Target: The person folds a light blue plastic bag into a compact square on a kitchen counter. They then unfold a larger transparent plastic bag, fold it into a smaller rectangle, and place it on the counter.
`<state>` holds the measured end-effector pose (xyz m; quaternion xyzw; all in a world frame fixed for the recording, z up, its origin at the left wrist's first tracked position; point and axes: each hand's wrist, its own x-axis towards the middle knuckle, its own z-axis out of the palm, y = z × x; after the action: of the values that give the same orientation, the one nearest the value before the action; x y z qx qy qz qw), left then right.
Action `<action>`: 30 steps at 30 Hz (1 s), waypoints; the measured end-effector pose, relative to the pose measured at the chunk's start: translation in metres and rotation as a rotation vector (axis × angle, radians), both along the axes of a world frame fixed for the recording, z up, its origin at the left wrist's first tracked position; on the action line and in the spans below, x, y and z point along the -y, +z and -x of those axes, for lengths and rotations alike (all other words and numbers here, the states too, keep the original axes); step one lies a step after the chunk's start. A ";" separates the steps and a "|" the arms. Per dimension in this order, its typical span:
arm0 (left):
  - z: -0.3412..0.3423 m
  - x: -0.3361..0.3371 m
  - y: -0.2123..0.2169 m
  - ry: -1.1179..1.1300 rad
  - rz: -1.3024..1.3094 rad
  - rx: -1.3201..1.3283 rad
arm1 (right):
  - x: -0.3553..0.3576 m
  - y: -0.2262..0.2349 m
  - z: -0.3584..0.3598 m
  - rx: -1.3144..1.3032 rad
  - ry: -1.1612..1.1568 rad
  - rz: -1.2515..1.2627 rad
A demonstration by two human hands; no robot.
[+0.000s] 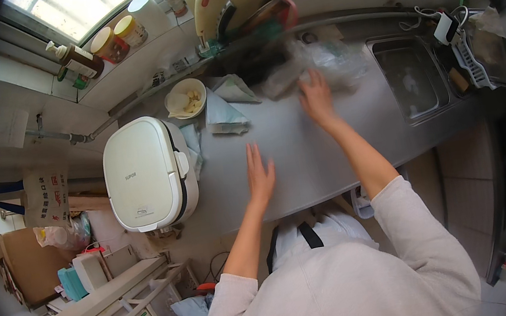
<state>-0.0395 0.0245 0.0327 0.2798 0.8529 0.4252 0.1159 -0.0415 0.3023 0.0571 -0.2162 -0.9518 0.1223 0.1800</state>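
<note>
My left hand [260, 178] is over the front part of the grey metal counter [290, 146], fingers stretched out and holding nothing. Farther back, my right hand [317, 99] reaches to a crumpled clear plastic bag [330, 61]. Its fingers look extended against the near side of the bag, which is smeared by motion; whether they pinch any of it is hard to see. Left of the bag lie pale folded packets [225, 115]. Beside them stands a white bowl [186, 98] with pale pieces inside.
A white lidded appliance [143, 174] fills the counter's left end. At the right is a sink [411, 79], with a white rack [473, 63] beyond it. A knife with a cream handle [202, 18] stands at the back. Jars [129, 31] and bottles line the window ledge.
</note>
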 end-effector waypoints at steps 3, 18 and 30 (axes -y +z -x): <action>-0.007 -0.012 -0.003 -0.047 0.007 0.042 | -0.067 -0.005 -0.024 0.074 -0.103 -0.199; -0.010 -0.119 0.063 -0.029 -0.430 0.911 | 0.015 0.055 -0.101 -1.067 -0.343 1.210; -0.012 -0.065 0.047 0.166 -0.795 1.125 | 0.068 0.016 -0.146 -0.697 -0.477 1.205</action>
<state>-0.0275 0.0894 0.0793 -0.0282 0.4613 0.7933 0.3964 0.1047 0.2343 0.0731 -0.4275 -0.5340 0.6434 0.3436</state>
